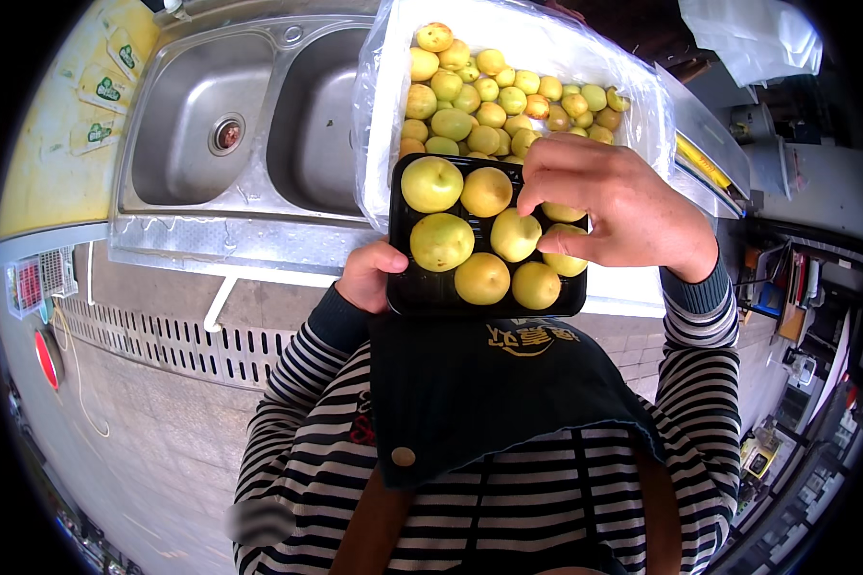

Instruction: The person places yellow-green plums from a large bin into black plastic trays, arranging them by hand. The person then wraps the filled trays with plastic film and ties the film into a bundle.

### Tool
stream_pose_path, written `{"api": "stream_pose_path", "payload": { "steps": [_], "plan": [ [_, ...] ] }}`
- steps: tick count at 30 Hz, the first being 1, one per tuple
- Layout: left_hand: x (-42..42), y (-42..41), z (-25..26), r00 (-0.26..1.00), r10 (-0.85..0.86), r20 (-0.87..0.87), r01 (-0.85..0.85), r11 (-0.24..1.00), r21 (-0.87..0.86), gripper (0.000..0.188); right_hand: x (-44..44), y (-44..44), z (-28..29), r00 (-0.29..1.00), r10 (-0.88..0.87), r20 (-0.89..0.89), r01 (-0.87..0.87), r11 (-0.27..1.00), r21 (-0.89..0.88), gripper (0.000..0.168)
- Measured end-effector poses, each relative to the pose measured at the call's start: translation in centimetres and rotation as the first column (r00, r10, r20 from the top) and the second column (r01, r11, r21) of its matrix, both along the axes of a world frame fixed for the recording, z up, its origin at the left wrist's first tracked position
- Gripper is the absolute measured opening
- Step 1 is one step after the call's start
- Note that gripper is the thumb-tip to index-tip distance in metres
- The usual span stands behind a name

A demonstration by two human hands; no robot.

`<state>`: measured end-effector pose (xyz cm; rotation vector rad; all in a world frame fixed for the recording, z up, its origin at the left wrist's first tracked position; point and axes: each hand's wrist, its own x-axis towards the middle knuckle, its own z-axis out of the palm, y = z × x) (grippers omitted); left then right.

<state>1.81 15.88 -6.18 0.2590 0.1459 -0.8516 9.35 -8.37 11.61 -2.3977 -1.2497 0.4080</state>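
My left hand [368,277] grips the left side of a black plastic tray [442,291], its thumb over the rim and its other fingers hidden underneath. Several round yellow-green fruits lie in the tray, among them a large one [441,242] at the left and a smaller one [482,279] at the front. Above the tray is my right hand [604,205], with thumb and forefinger against a fruit [515,235] near the middle. Part of the tray's right side and the fruits there are hidden behind this hand.
Beyond the tray stands a white foam box [644,154] lined with clear plastic, holding many loose fruits [451,123]. To its left is a double-bowl steel sink [187,154] with debris in its drain [228,134]. A slotted floor drain [187,345] runs below the counter.
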Motion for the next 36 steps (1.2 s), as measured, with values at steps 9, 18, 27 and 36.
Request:
{"api": "stream_pose_path", "payload": {
  "steps": [9,18,27,36],
  "plan": [
    [0.4,-0.1,1.1,0.999,-0.034,0.025,0.033,0.999,0.028,0.069,-2.5,1.2,-1.6,0.955,0.147,0.257,-0.115,0.984,-0.134,0.031],
    [0.7,-0.2,0.4,0.998,-0.026,0.051,0.025,1.000,0.019,0.072,-1.2,-0.5,-1.3,0.980,-0.077,0.181,0.100,0.987,-0.124,0.040],
    [0.6,-0.2,0.3,0.999,0.009,0.052,-0.010,1.000,0.012,0.072,-1.7,-0.3,-2.5,0.979,-0.177,0.104,0.185,0.980,-0.074,0.039],
    [0.4,-0.1,-0.2,0.999,0.014,0.052,-0.012,1.000,-0.027,0.069,-1.7,-0.9,-1.0,0.948,-0.274,0.163,0.273,0.962,0.031,0.040]
  ]
}}
